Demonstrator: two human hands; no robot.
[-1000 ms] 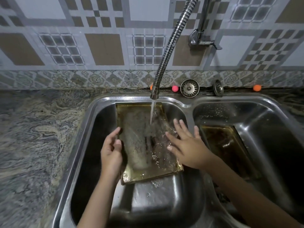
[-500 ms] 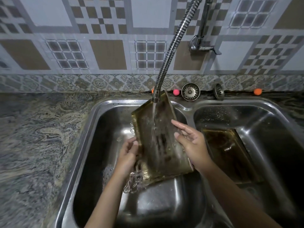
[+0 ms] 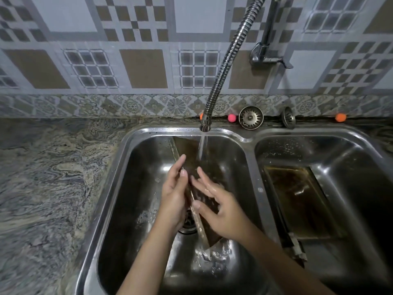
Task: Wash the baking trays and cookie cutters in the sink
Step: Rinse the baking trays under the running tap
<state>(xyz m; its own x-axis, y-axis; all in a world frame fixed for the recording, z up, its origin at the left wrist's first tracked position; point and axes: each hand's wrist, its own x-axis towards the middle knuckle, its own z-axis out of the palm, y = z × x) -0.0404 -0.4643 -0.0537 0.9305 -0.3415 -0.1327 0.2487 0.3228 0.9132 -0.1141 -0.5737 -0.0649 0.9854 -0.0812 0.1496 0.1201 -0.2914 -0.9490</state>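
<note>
While tap (image 3: 204, 124) runs, left hand (image 3: 173, 201) grips tilted baking tray (image 3: 191, 150); right hand (image 3: 221, 211) flat against it.

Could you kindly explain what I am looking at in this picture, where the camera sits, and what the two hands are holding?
There is no machine here: a person wears a wide-angle camera on the head, so you look forward and down at their own arms. This is a kitchen double sink set in a marbled counter. A flexible tap hose pours water into the left basin. There the person holds a dark baking tray tilted up on edge under the stream. The left hand grips its left edge, while the right hand lies with straight fingers on its face, with the thumb at the tray's edge. A second tray lies in the right basin. On the ledge behind stand two metal drain strainers and small pink and orange balls.
</note>
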